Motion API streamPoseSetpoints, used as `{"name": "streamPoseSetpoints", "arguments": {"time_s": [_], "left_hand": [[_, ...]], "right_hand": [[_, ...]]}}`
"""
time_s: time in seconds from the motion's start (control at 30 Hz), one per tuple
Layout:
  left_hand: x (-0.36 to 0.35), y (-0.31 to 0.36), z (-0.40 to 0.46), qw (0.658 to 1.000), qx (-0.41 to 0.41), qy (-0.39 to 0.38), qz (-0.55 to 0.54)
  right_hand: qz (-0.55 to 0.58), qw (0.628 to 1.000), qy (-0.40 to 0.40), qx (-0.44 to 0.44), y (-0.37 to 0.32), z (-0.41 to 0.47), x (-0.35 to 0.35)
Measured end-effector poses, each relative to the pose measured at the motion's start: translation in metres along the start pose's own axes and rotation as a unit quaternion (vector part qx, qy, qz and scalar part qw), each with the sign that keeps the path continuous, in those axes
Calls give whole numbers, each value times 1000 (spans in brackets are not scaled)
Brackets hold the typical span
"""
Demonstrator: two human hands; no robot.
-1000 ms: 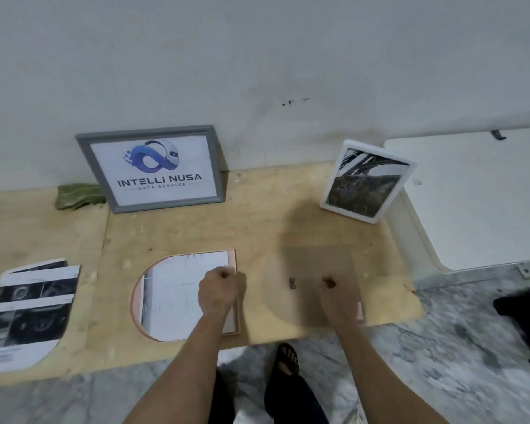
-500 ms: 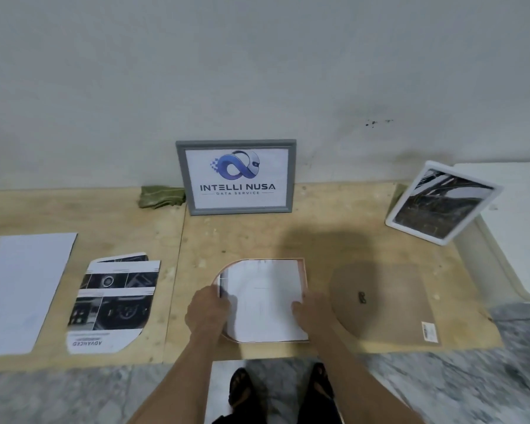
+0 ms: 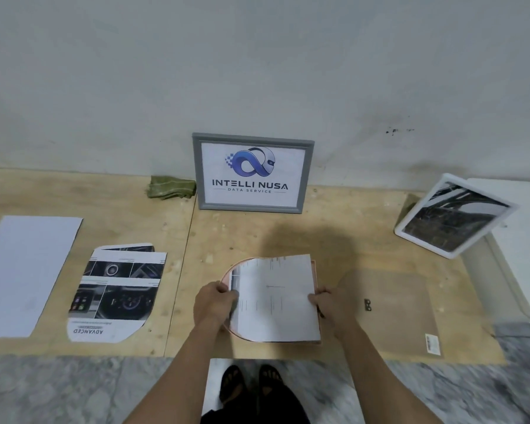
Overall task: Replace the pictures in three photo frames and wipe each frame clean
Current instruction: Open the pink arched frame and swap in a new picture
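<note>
Both hands grip the paper (image 3: 276,298) by its sides: left hand (image 3: 213,304), right hand (image 3: 331,306). Pink frame (image 3: 315,301) lies under it, nr board's (image 3: 334,240) front edge.

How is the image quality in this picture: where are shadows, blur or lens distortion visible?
Head view: a soft dark shadow falls on the wooden board above the hands; the white frame at the right looks smeared, and the marble floor is blurred; the wide lens bends the board's far edge; the logo in the grey frame stays readable; no strong glare.
</note>
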State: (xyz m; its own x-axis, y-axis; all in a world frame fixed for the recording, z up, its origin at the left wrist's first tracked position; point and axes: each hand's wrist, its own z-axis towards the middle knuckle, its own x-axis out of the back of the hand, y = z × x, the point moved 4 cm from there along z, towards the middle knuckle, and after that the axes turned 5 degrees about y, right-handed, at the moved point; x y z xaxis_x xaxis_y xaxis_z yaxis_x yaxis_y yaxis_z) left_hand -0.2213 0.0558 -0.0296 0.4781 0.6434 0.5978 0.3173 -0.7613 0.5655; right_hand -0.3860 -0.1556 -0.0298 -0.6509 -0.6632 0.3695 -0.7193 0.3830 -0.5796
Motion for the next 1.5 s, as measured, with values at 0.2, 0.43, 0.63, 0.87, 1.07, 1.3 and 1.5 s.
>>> {"name": "streamPoseSetpoints", "arguments": {"time_s": [0.2, 0.43, 0.63, 0.87, 1.07, 1.3, 1.5], "left_hand": [[3, -3, -7, 998, 12, -15, -55], [18, 4, -22, 962, 51, -15, -266], [76, -25, -18, 926, 75, 65, -365], [188, -91, 12, 857, 118, 175, -471], [288, -172, 61, 837, 157, 236, -469], [370, -243, 135, 840, 201, 262, -430], [386, -273, 168, 869, 221, 247, -366]], "right_hand": [[-22, 998, -57, -14, -26, 9, 29], [-62, 992, -101, 43, -69, -6, 32], [-64, 978, -124, 155, -115, -29, -34], [-134, 939, -171, 267, -182, -77, -204], [-214, 895, -221, 324, -226, -121, -379], [-338, 812, -227, 418, -254, -139, -562], [-422, 762, -211, 442, -246, -137, -643]]}}
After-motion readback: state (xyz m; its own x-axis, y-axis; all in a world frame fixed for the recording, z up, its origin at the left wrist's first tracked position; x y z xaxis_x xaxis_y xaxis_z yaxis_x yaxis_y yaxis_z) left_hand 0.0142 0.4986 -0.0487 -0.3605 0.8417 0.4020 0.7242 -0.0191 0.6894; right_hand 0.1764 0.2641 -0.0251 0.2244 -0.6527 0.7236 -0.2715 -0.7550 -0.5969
